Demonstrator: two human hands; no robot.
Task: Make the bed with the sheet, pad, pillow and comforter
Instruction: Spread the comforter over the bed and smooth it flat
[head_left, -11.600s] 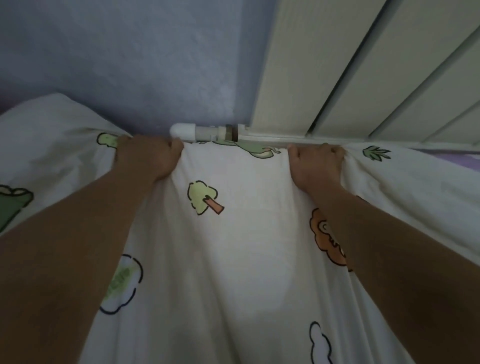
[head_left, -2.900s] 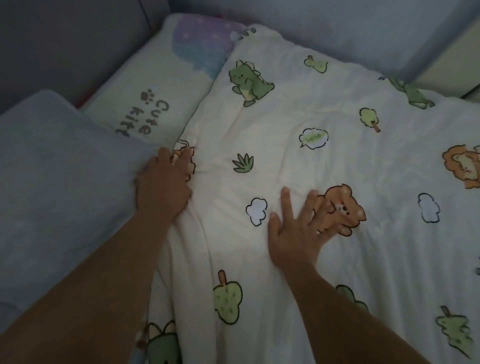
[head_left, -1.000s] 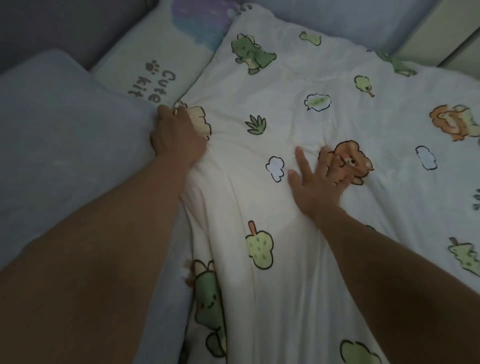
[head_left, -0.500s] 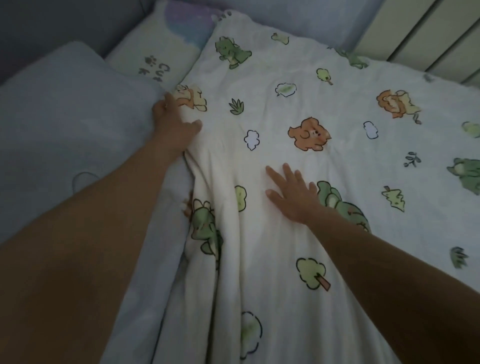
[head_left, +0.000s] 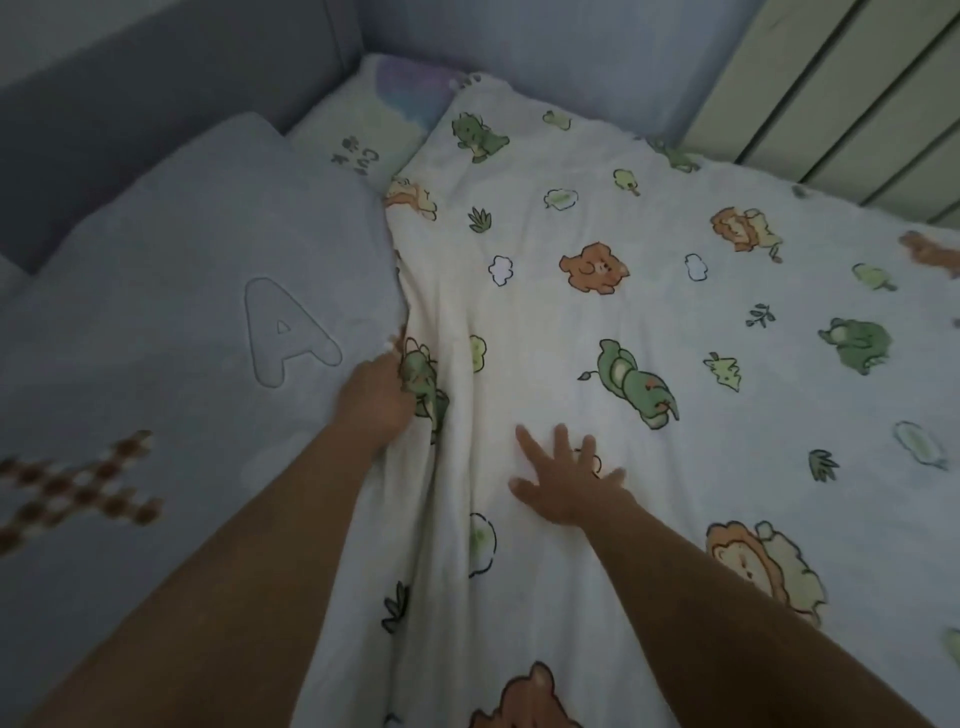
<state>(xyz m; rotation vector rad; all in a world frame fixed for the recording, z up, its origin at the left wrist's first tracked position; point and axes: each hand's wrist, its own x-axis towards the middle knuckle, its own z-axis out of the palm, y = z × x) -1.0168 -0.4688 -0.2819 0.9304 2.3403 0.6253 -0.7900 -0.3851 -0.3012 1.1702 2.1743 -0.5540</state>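
Though the light is dim, a white comforter (head_left: 675, 467) printed with cartoon lions, bears, dinosaurs, trees and clouds can be seen covering the centre and right of the frame, from the bottom edge almost to the top. Its left edge is bunched into long folds running up the middle of the frame. To the left lies a large pale blue pillow (head_left: 171, 291) with a raised letter A stitched into it and a blurred brown checked cross near the frame's left edge; the comforter's edge touches its side. Behind it, in the upper left, stands a grey padded headboard (head_left: 156, 78). A pale slatted panel (head_left: 852, 93) fills the upper right corner. At top centre, a smaller cream pillow (head_left: 374, 124) with green lettering and a purple patch sits partly under the comforter's corner. Two bare forearms reach in from the bottom. The left hand (head_left: 374, 395) has its fingers curled into the comforter's bunched edge beside the blue pillow, gripping it. The right hand (head_left: 566, 483) lies flat on the comforter, fingers spread and holding nothing.
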